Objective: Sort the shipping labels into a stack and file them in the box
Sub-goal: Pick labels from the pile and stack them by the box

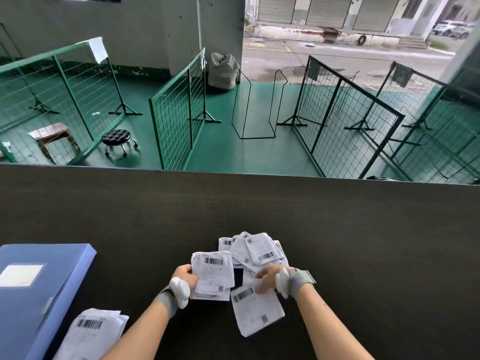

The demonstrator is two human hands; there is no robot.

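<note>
Loose label [257, 310] on the desk [363, 242], near centre, its long axis running near to far with the barcode at the far end. The right hand [270, 278] rests on that far edge, fingers [261, 289] curled onto the paper. The stack [213, 275] lies just to its left, gripped by the left hand [185, 275]. An unsorted pile [255, 252] sits just beyond. The blue box [39, 287] lies closed at far left, more labels [91, 333] beside it.

One head-worn wide-angle view looks forward and down, close over the hands [226, 279] at the bench [363, 242], the green floor [228, 152] beyond.
</note>
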